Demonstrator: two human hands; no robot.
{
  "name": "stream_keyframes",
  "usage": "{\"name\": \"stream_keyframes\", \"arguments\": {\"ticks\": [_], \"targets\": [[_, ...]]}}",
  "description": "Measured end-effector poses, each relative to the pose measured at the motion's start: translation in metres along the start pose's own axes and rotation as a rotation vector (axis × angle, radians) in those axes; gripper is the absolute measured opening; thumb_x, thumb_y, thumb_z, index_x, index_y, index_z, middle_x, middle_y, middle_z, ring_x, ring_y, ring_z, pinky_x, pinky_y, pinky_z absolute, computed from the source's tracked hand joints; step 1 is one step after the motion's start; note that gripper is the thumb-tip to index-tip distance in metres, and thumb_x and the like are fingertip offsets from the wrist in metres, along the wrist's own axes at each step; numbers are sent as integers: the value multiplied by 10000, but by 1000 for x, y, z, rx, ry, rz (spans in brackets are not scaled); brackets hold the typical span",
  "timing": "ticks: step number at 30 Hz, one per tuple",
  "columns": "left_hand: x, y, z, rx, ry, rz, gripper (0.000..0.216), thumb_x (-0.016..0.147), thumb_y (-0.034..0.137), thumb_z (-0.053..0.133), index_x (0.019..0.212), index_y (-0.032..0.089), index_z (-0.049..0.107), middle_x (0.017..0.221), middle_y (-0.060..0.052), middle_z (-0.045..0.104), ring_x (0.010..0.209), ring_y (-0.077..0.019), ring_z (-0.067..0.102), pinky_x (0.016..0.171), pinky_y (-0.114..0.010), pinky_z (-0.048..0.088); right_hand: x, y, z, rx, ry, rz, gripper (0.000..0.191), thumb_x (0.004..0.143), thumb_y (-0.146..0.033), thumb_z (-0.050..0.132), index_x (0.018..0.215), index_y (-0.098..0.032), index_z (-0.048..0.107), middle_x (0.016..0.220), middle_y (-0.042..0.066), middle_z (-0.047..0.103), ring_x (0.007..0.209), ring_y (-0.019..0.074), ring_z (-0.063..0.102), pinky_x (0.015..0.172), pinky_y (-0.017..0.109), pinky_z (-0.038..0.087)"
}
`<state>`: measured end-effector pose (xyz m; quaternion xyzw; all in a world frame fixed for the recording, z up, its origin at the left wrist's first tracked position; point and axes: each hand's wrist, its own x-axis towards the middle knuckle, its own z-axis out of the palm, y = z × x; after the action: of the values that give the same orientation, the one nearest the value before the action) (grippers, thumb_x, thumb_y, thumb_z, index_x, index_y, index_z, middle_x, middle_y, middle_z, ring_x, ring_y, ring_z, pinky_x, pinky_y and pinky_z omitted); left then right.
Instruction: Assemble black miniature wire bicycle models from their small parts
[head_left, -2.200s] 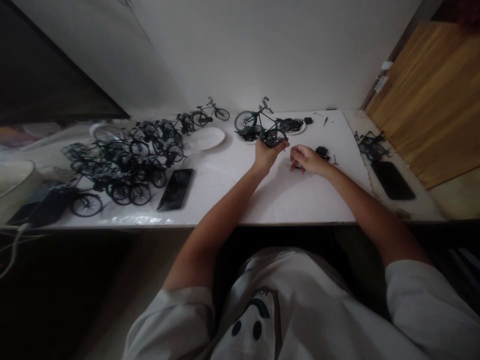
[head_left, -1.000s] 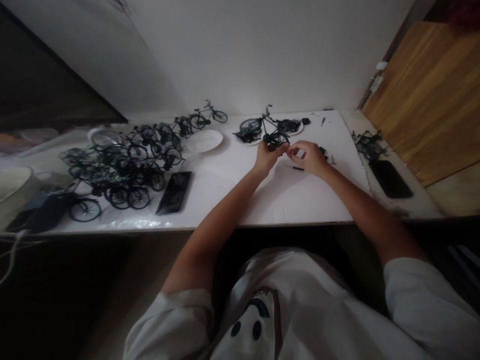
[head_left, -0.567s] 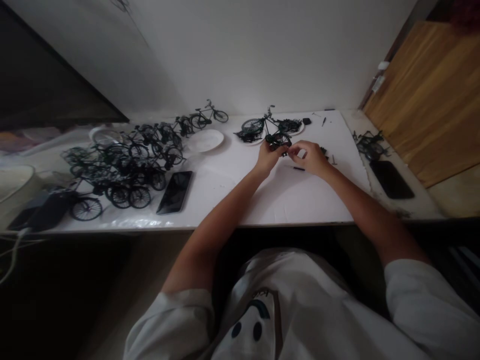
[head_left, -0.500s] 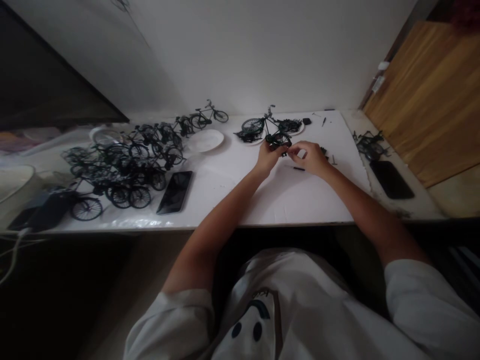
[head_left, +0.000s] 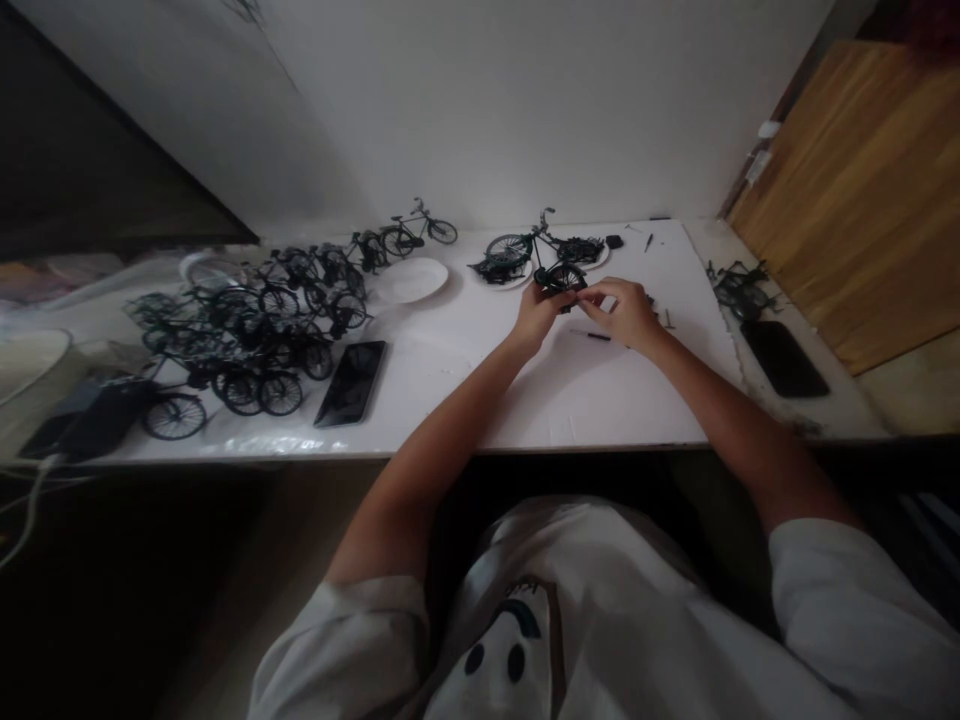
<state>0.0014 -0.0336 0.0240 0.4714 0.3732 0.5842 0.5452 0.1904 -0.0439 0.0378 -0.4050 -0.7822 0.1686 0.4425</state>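
Note:
A small dark model bicycle [head_left: 537,250] is held up off the white board, tilted, with its handlebar at the top. My left hand [head_left: 538,313] is closed on its lower end, near the wheel closest to me. My right hand [head_left: 621,312] meets that same end from the right, thumb and fingertips pinched together. Whatever lies between those fingertips is too small to make out. A thin dark screwdriver-like tool [head_left: 592,334] rests on the board just below my hands. Behind the bicycle, two white plates carry dark parts [head_left: 504,268].
Several model bicycles [head_left: 247,330] crowd the left side, beside a phone [head_left: 350,384]. A white plate [head_left: 412,282] and a single bicycle [head_left: 417,232] stand behind. At right lie another phone [head_left: 783,358] and more dark bicycle parts [head_left: 742,288]. The wall [head_left: 525,110] bounds the back.
The model bicycle has tilted or shifted very slightly to the right in my left hand. My right fingertips have moved a little against its lower end.

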Motion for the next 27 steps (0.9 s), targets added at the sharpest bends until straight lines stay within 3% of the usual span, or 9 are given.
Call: {"name": "stream_keyframes", "arguments": {"ticks": [18, 27], "targets": [[0, -4, -1, -29, -73, -23, 388, 709, 357, 912, 979, 196, 684, 960, -75, 768, 913, -217, 736, 836, -361, 582, 3, -3, -3, -47, 65, -35, 151, 951, -364, 761, 950, -236, 843, 888, 82, 784, 754, 235, 666, 799, 424, 573], [-7, 2, 3, 43, -133, 89, 506, 614, 439, 1024, 932, 184, 723, 934, -66, 766, 844, -169, 654, 790, -322, 544, 2, 1, -2, -39, 76, -46, 116, 941, -332, 775, 966, -240, 842, 892, 73, 778, 776, 234, 660, 825, 426, 578]]}}
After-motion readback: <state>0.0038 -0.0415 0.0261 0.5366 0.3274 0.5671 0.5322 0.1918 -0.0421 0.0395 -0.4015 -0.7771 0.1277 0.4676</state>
